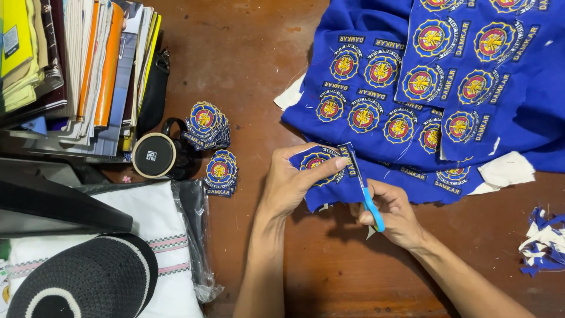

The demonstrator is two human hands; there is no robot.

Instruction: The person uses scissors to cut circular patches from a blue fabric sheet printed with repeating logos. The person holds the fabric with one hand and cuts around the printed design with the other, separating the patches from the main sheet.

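From the head view, my left hand (288, 182) pinches the embroidered patch (321, 160) over the worktop (253, 70); my right hand (395, 213) seems closed on blue-handled scissors (364, 187). The blue cloth is soft, light; I'd grip beside the stiff badge.

- A small home craft or tailoring workplace, not a factory floor: the work is done on a worn brown wooden table (247, 65).
- Blue cloth (376, 76) covered with rows of embroidered round badges lies spread at the top right.
- Two piles of cut badges (213, 150) sit near the middle.
- Cloth scraps (544, 241) lie at the right edge.
- Small blue-handled scissors (366, 191) are in use.
- Household clutter crowds the left: stacked books and papers (88, 65), a black mug (158, 154), bagged white cloth (159, 224) and a knitted black cap (88, 282).
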